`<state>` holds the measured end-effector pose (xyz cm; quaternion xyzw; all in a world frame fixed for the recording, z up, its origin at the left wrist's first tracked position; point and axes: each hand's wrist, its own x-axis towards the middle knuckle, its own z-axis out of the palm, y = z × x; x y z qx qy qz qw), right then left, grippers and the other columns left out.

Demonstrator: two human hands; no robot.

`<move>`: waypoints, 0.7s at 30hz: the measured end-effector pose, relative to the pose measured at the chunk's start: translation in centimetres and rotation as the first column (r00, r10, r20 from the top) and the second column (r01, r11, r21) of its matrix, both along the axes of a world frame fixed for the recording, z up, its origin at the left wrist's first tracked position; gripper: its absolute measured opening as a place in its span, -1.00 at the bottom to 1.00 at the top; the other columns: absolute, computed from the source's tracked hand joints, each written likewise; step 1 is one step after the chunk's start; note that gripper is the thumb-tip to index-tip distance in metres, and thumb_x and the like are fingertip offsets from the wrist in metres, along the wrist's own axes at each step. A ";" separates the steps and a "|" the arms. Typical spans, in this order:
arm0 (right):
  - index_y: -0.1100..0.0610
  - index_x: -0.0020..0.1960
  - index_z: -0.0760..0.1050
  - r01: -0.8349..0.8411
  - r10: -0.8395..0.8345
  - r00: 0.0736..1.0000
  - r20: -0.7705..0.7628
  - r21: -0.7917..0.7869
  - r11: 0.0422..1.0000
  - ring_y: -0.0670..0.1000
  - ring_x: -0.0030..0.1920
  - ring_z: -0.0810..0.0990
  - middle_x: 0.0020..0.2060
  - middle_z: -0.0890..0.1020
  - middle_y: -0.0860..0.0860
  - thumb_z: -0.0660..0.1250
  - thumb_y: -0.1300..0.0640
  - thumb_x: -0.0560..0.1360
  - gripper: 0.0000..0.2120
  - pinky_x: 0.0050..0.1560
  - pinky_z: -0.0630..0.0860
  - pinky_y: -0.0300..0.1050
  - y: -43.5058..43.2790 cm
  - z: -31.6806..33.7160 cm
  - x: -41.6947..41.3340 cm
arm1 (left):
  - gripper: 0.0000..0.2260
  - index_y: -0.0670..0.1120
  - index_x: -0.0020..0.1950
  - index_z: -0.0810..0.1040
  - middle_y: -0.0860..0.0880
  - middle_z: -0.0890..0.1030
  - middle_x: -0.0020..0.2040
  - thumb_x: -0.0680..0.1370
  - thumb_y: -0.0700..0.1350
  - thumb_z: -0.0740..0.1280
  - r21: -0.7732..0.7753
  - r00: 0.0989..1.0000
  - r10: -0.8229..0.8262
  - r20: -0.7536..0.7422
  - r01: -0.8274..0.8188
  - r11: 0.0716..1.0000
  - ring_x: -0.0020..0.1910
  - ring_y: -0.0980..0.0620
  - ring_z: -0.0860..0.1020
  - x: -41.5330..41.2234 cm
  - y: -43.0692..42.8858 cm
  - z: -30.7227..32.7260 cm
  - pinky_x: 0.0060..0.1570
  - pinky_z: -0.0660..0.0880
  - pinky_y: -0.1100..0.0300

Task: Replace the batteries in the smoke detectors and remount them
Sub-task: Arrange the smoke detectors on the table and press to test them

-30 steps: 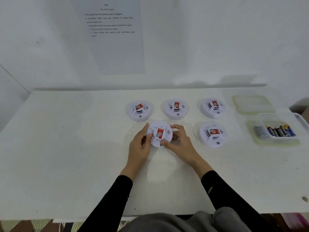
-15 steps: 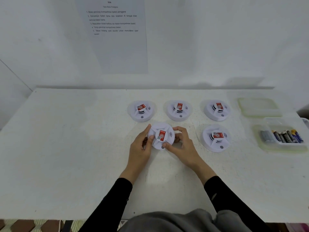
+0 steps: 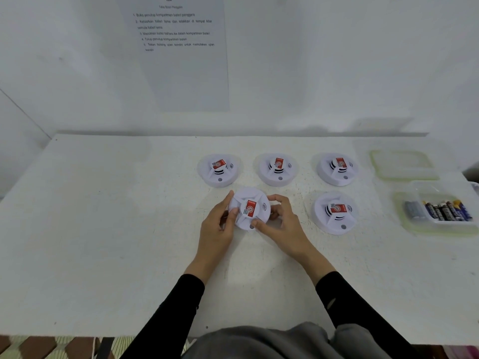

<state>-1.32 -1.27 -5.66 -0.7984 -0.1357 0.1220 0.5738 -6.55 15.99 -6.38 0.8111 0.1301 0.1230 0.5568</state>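
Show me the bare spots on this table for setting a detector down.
Widest bare patch: the table's left half, from its left edge to the leftmost detector and left hand. Also bare: the near right strip, in front of the front-right detector and battery tray. Crowded: around the held detector, right hand and lid.

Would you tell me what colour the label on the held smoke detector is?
The label is red with a white part, clearest in the head view.

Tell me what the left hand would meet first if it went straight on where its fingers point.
The left hand grips the held smoke detector, so that blocks it first. Past that rim, the line heads roughly for the back-left detector; depth is unclear.
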 end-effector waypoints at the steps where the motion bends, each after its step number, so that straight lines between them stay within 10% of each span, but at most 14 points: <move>1: -0.16 0.25 0.30 0.000 0.000 1.000 0.001 0.000 1.000 -0.11 0.01 0.63 0.03 0.65 -0.08 0.52 -0.03 0.39 -0.45 0.09 0.60 0.00 0.0 0.0 0.0 | -0.62 -0.03 0.47 0.41 0.17 0.53 0.23 0.64 -0.12 0.27 0.001 1.000 0.000 0.000 0.000 1.000 0.11 0.50 0.47 0.0 0.0 0.0 0.01 0.40 0.56; 21: -0.13 0.26 0.29 -0.002 0.003 1.000 0.027 -0.025 1.000 -0.16 -0.01 0.61 0.05 0.65 -0.10 0.52 -0.04 0.39 -0.44 0.04 0.58 -0.15 0.0 0.0 0.0 | -0.61 -0.07 0.47 0.41 0.14 0.54 0.24 0.64 -0.12 0.27 -0.003 1.000 -0.009 0.015 0.009 1.000 0.14 0.50 0.47 -0.1 0.0 0.1 0.01 0.40 0.56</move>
